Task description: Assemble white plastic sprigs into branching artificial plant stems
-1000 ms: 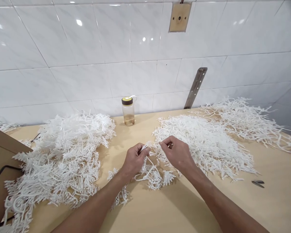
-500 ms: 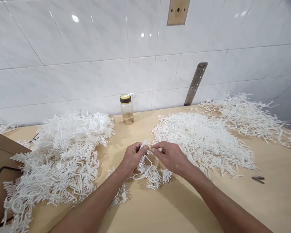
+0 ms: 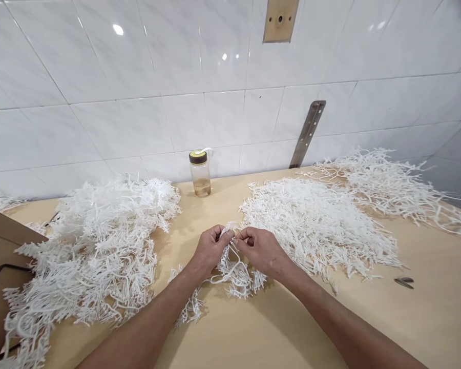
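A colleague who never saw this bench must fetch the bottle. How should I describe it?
Follow the white tiled wall to the back edge of the wooden table. The bottle stands upright there, in the gap between the left pile and the middle pile of white plastic pieces. It is the only clear container, with a dark lid and a little pale liquid.

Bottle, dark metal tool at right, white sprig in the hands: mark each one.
bottle (image 3: 201,179), head view, on its clear body.
dark metal tool (image 3: 403,282), head view, on its middle.
white sprig (image 3: 236,271), head view, on its lower bushy part.
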`<action>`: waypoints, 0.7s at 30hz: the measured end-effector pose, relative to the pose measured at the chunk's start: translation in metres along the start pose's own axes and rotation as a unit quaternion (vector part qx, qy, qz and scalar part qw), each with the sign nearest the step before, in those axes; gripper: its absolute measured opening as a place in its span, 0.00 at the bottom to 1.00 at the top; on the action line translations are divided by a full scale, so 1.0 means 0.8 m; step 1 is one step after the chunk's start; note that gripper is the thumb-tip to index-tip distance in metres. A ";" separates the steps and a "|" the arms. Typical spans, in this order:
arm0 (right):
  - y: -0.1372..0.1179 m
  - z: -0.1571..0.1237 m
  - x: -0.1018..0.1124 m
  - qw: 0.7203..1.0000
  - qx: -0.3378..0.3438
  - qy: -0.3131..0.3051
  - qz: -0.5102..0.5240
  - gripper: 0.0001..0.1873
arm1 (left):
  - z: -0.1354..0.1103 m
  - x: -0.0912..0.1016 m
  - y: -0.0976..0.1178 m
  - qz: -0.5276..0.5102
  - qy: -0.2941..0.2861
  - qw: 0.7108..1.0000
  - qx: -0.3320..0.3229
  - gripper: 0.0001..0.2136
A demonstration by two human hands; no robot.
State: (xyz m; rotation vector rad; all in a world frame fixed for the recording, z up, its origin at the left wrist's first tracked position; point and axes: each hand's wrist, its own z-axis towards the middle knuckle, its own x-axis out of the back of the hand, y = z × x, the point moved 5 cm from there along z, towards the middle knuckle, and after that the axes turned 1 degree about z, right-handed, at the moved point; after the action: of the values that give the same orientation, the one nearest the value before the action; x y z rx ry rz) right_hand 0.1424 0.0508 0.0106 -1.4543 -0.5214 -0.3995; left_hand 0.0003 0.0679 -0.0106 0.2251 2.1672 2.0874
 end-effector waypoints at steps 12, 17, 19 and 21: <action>-0.029 -0.016 -0.009 0.976 0.191 0.001 -0.100 0.10 | 0.003 0.005 -0.002 0.023 0.031 0.999 -0.001 0.18; -0.047 -0.029 -0.016 0.967 0.232 -0.060 -0.086 0.09 | 0.007 0.012 0.000 -0.003 0.046 0.999 -0.007 0.19; -0.041 -0.022 -0.002 0.980 0.188 -0.012 -0.062 0.08 | 0.006 0.010 0.000 -0.018 0.021 1.000 0.001 0.20; -0.027 -0.012 0.020 0.988 0.131 0.053 -0.062 0.08 | 0.005 0.009 -0.002 -0.020 0.007 1.000 0.019 0.20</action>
State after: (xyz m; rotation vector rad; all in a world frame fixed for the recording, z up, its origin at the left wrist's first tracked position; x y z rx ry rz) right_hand 0.1448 0.0402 0.0371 -1.1443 -0.5578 -0.4856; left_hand -0.0062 0.0730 -0.0120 0.1705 2.2027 2.0341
